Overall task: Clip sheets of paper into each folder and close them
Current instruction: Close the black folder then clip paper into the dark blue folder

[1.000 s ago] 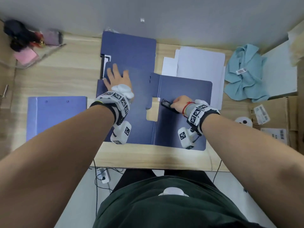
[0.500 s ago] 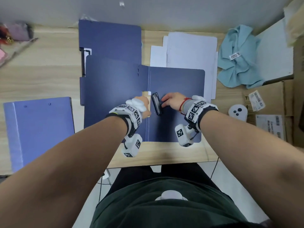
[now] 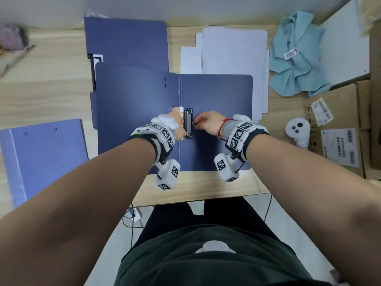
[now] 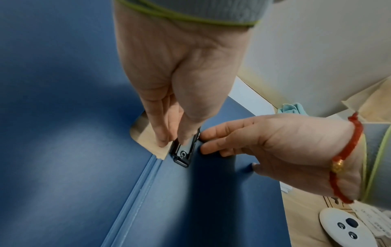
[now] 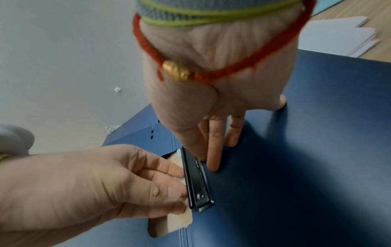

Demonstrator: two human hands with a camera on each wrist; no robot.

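A dark blue folder (image 3: 216, 96) lies open and flat on the desk, with a black metal clip (image 3: 188, 123) beside its spine. My left hand (image 3: 177, 125) pinches the clip (image 4: 183, 152) from the left, thumb on top and fingertips (image 5: 176, 173) against its left edge at the cut-out. My right hand (image 3: 203, 123) reaches in from the right. Its fairly straight fingers (image 4: 208, 142) touch the clip's (image 5: 198, 187) right edge and rest on the right cover. No paper lies in this folder. A stack of white sheets (image 3: 233, 50) lies behind it.
Another dark blue folder (image 3: 125, 42) lies behind and partly under the open one. A lighter blue folder (image 3: 43, 155) lies closed at the left. A teal cloth (image 3: 294, 56), cardboard boxes (image 3: 342, 141) and a white controller (image 3: 298, 131) fill the right side.
My left hand left the left cover and came to the clip. The clip, held slanted a second ago, now lies parallel to the spine between both hands.
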